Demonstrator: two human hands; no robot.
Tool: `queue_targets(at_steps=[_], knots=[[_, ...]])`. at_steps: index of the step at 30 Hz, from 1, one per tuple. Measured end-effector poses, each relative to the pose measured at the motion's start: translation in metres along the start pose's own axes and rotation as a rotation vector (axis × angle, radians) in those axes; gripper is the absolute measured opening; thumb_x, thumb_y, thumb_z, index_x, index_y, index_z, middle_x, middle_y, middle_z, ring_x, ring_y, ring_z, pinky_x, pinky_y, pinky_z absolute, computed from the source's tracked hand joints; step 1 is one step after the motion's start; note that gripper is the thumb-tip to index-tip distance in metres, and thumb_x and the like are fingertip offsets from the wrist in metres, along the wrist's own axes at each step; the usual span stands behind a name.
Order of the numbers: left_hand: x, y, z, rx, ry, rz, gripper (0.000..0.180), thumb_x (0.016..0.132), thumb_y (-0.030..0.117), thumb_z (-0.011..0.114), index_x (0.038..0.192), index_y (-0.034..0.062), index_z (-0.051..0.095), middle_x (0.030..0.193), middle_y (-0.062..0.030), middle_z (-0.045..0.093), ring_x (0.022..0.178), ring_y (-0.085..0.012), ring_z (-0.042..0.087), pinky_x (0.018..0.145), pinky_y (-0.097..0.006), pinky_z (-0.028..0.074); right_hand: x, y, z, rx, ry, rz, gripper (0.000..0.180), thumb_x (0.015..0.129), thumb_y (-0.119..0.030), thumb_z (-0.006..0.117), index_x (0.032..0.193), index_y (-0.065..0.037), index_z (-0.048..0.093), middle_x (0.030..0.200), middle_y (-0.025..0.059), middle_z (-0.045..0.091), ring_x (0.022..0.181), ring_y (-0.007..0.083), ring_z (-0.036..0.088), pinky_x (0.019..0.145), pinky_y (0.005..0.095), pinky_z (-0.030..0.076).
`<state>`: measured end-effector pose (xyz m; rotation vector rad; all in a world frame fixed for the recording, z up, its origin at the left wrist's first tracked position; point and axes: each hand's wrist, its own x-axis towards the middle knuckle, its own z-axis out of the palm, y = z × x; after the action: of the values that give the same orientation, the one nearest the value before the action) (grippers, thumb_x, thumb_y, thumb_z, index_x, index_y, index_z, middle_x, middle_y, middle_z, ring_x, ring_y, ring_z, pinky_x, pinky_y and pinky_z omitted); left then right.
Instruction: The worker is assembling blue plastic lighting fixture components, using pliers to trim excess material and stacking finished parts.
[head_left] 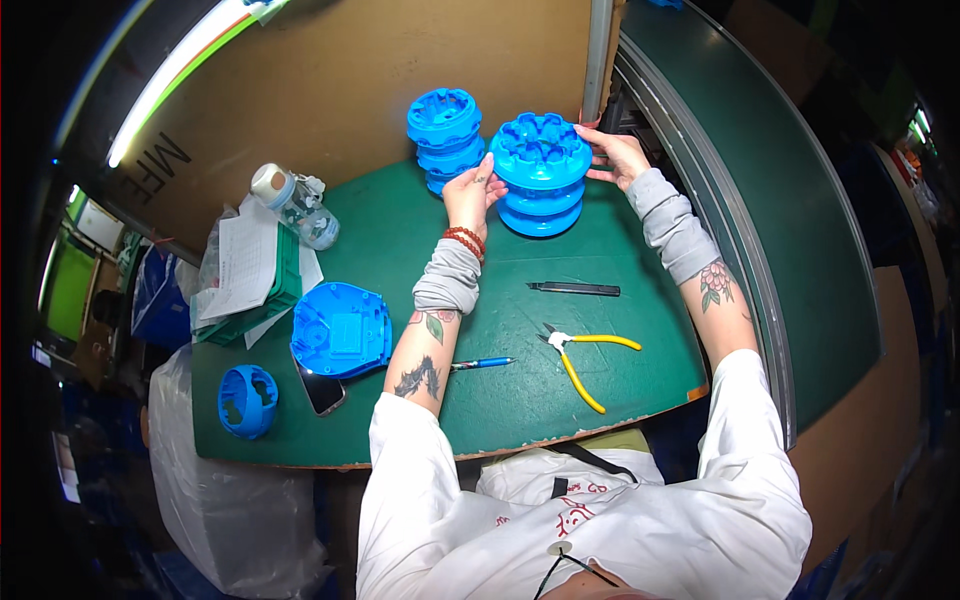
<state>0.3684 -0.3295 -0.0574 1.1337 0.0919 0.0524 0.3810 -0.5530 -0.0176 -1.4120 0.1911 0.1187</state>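
At the far side of the green table stands a stack of blue plastic ring-shaped parts [540,165]. My left hand [472,197] grips the near left side of its upper part, fingers curled against the rim. My right hand [615,157] holds the same part from the right, thumb and fingers at its edge. Notches and tabs show around the open top. Just left of it rises a second, narrower stack of blue plastic parts [445,135], close to my left hand. Which of the stacked pieces are joined cannot be seen.
Nearer lie a black utility knife [575,289], yellow-handled side cutters [580,362] and a blue pen [482,364]. Leftward are a blue plastic housing [342,330] partly over a phone [322,390], a blue ring [247,402], a bottle [300,210] and a green basket [285,272]. A conveyor [770,200] runs right.
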Motion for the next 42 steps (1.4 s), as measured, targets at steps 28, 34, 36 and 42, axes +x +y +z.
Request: queue_targets(at_steps=[28, 34, 36, 42], knots=[[-0.019, -0.007, -0.009, 0.206, 0.021, 0.088, 0.029, 0.082, 0.027, 0.065, 0.092, -0.0004, 0.062, 0.079, -0.0042, 0.060, 0.067, -0.0112, 0.058, 0.057, -0.021, 0.050, 0.015, 0.003, 0.005, -0.061, 0.018, -0.060, 0.045, 0.068, -0.043, 0.073, 0.098, -0.010, 0.064, 0.092, 0.0021, 0.059, 0.085, 0.0125, 0.052, 0.074, 0.0292, 0.041], [-0.013, -0.023, -0.014, 0.279, 0.044, 0.097, 0.050, 0.088, 0.042, 0.051, 0.120, 0.0040, 0.050, 0.115, -0.0082, 0.052, 0.099, -0.0165, 0.051, 0.079, -0.031, 0.045, 0.022, 0.013, -0.006, -0.094, 0.041, -0.069, 0.059, 0.070, -0.054, 0.066, 0.106, -0.007, 0.059, 0.099, 0.0056, 0.059, 0.088, 0.0178, 0.054, 0.077, 0.0353, 0.043], [-0.014, -0.024, -0.009, 0.212, -0.016, 0.004, 0.069, 0.085, 0.051, 0.049, 0.134, 0.0050, 0.034, 0.131, -0.0117, 0.039, 0.116, -0.0223, 0.041, 0.095, -0.037, 0.035, 0.022, 0.026, -0.009, -0.031, 0.130, -0.058, 0.076, 0.071, -0.064, 0.056, 0.119, -0.005, 0.048, 0.107, 0.0119, 0.054, 0.098, 0.0227, 0.051, 0.086, 0.0386, 0.038], [-0.018, -0.022, 0.002, 0.107, -0.136, -0.061, 0.085, 0.084, 0.059, 0.043, 0.140, 0.0020, 0.013, 0.144, -0.0169, 0.018, 0.133, -0.0280, 0.021, 0.108, -0.040, 0.016, 0.016, 0.047, -0.012, 0.136, -0.041, 0.080, 0.067, 0.079, -0.059, 0.050, 0.116, -0.003, 0.041, 0.105, 0.0153, 0.056, 0.094, 0.0223, 0.055, 0.080, 0.0350, 0.045]])
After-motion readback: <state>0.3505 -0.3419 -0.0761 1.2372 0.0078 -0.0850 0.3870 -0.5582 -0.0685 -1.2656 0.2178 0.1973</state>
